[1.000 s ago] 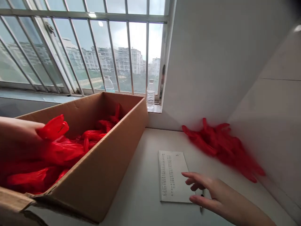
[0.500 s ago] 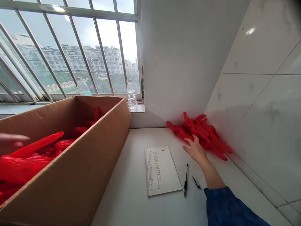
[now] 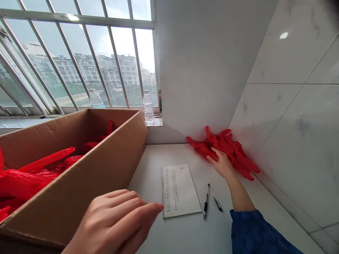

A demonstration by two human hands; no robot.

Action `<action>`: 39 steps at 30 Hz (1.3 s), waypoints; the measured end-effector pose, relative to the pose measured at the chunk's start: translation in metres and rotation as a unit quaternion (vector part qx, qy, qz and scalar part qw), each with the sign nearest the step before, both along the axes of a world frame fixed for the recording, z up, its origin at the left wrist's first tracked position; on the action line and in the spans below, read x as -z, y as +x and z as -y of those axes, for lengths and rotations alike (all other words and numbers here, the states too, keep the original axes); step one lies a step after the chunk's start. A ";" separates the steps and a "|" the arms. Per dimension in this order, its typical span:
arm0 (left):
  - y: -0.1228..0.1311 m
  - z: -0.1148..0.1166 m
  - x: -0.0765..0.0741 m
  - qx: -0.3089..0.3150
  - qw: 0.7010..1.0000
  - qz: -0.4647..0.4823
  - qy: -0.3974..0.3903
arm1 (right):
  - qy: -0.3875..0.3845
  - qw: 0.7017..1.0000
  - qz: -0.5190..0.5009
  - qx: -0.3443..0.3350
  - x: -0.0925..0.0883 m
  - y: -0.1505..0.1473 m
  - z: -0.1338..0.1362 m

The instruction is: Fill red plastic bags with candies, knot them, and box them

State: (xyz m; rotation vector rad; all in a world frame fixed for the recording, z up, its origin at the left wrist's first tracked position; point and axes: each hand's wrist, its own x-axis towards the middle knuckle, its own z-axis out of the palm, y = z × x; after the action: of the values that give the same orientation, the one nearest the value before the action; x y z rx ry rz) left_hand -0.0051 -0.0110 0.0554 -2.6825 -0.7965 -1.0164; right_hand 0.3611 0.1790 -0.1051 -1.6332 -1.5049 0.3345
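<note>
A heap of crumpled red plastic bags (image 3: 233,148) lies on the table against the wall. My right hand (image 3: 221,165) is at the near side of this heap, with thumb and fingers apart and fingertips over the bags. No bag is visibly gripped in it. Close to the camera, my left hand (image 3: 119,218) hovers in front of the cardboard box (image 3: 87,190). Its fingers are bent and pressed together, the index fingertip at the left edge of the notepad (image 3: 182,190). Nothing shows in that hand, though its palm side is hidden. More red bags (image 3: 29,181) fill the box.
Right of the notepad lie a black pen (image 3: 206,203) and a pen cap (image 3: 218,204). A clear plastic bottle (image 3: 148,107) stands on the windowsill, with another bottle (image 3: 95,99) partly behind the box. A tiled wall (image 3: 296,134) bounds the table at right.
My left hand has come out from over the box, moving right and nearer, to beside the notepad. My right hand has shifted slightly at the heap of bags.
</note>
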 end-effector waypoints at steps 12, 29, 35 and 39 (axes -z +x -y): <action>0.018 -0.051 0.018 0.002 0.996 0.042 -0.082 | 0.068 0.989 -0.123 -0.052 -0.021 -0.017 0.010; 0.036 -0.087 0.063 -0.024 0.927 -0.046 -0.370 | 0.065 0.876 -0.342 -0.333 -0.096 -0.079 0.098; 0.039 -0.104 0.082 -0.149 0.942 -0.029 -0.300 | 0.084 0.982 -0.061 -0.156 -0.106 -0.084 0.111; 0.042 -0.107 0.084 -0.199 0.941 0.008 -0.274 | 0.157 0.980 0.036 -0.115 -0.114 -0.091 0.127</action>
State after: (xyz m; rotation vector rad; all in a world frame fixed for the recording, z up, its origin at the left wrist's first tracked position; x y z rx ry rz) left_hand 0.0374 0.0964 -0.0289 -2.7319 -1.7638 -0.7989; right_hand 0.2700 0.0523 0.0084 -1.2389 -1.7094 0.1526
